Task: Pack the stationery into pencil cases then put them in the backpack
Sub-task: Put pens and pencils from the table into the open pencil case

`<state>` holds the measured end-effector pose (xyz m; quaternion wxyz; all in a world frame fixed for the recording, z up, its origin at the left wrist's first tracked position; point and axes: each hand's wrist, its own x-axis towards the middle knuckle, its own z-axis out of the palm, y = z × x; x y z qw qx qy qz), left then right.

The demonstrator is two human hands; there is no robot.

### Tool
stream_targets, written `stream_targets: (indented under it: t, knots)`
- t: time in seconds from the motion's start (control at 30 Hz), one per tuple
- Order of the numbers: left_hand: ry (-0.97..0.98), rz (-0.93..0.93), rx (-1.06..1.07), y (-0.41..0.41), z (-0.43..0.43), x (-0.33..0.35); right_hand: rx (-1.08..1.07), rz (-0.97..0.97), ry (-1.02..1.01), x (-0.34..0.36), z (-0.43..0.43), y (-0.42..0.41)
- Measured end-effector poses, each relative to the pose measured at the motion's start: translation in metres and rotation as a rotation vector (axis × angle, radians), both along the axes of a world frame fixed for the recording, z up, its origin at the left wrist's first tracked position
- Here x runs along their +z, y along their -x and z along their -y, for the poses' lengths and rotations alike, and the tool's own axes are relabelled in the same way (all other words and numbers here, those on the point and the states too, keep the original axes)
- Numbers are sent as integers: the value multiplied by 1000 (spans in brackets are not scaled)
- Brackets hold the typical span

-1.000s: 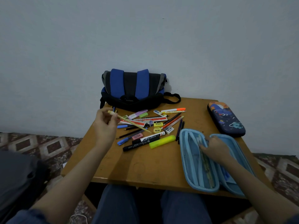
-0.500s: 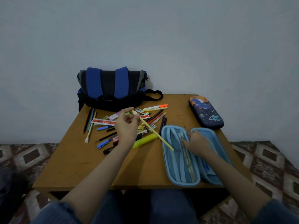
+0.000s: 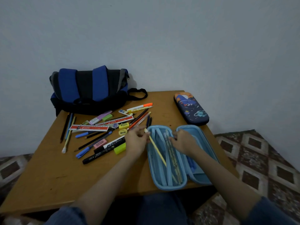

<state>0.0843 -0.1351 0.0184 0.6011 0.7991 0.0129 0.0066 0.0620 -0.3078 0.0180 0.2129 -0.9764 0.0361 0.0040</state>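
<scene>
the left hand (image 3: 136, 141), pinching the pale yellow pencil (image 3: 156, 149), should lay it lengthwise in the open light blue fabric pencil case (image 3: 172, 187); grip of the right hand (image 3: 182, 141) unclear.

Left hand (image 3: 137, 140) with yellow pencil (image 3: 157, 149) over open blue pencil case (image 3: 168, 184)

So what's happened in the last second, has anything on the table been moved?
The left hand, gripping the yellow pencil it lifted from the pile, carried it rightward and now holds it slanted into the open blue pencil case. The right hand stayed resting inside that case. The backpack, the dark pencil case and the loose stationery lie as before.
</scene>
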Motion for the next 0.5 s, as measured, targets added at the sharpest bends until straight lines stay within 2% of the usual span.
stream_targets:
  t: [0.1,0.3,0.5]
  knots:
    - [-144,18,-138,4,9,-1,-17,27,-16,0,-1,1]
    - [-568,90,-339,15,17,0,-30,34,-50,1,-3,3]
    - [-716,71,-490,30,23,-2,-16,26,-43,1,-3,3]
